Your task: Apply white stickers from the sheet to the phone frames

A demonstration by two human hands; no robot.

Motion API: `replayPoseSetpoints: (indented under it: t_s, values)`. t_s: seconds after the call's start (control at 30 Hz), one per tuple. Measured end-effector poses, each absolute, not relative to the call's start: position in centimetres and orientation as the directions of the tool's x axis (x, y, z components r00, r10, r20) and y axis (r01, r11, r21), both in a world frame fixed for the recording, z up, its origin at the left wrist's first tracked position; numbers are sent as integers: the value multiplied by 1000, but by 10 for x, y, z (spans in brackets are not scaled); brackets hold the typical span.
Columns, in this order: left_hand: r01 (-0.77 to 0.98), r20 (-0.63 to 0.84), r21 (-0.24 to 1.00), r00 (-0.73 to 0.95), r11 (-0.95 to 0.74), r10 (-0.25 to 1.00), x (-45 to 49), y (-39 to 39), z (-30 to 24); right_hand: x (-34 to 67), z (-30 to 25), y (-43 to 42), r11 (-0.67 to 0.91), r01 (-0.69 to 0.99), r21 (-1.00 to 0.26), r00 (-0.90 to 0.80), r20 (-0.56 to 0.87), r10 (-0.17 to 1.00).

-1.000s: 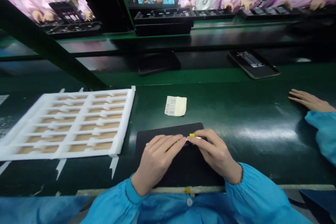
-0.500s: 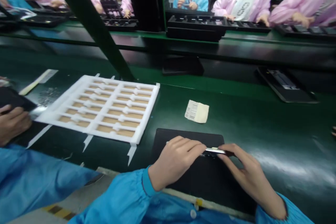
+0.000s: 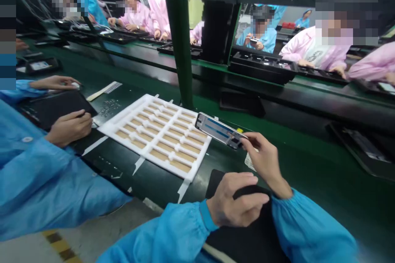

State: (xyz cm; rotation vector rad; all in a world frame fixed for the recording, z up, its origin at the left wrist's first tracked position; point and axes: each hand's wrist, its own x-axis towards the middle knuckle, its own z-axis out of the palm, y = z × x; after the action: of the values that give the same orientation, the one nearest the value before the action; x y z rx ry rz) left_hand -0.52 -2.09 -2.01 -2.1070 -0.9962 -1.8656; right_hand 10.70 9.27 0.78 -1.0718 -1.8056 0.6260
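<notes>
Right hand [image 3: 263,157] pinches a phone [image 3: 219,130] by its near end, thumb and fingertips closed on the edge. The phone is lifted off the bench, tilted, its glossy face up, and hangs over the right rim of the white foam tray [image 3: 161,131]. Left hand [image 3: 236,204] is half curled with nothing seen in it, above the black mat [image 3: 217,181] in front of me. A barcode label [image 3: 248,162] lies on the green belt [image 3: 308,172], mostly hidden behind my right hand. To my left, a co-worker's hand [image 3: 69,126] rests at the edge of another dark mat [image 3: 52,107].
</notes>
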Motion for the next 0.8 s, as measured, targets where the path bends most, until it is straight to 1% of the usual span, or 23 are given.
replayPoseSetpoints:
  t_s: [0.07,0.17,0.23,0.37,0.43,0.5,0.63,0.7,0.8]
  values:
    - [545,908,351,2,-761,420,-3,-19,-31,70,-1,122,520,390,-760,-231,466,854]
    - [554,830,410,103,-724,549,1,-20,-42,28,-13,156,549,391,-739,-261,482,836]
    - [565,791,446,115,-694,601,4,-22,-47,11,-19,171,564,403,-721,-278,491,826]
    - [524,826,480,0,-704,563,9,-23,-47,-6,-22,184,599,418,-683,-355,485,800]
    - [495,826,498,-20,-712,564,12,-25,-46,-10,-25,187,605,425,-673,-384,471,794]
    - [487,799,523,7,-700,602,15,-26,-47,-12,-29,189,593,441,-674,-385,455,803]
    - [522,729,521,139,-675,670,15,-26,-49,-7,-36,189,570,459,-682,-394,419,818]
    - [535,724,498,176,-683,666,11,-24,-49,2,-34,186,577,454,-679,-404,420,813]
    - [509,778,490,110,-708,618,3,-20,-43,28,-26,182,587,462,-665,-396,437,807]
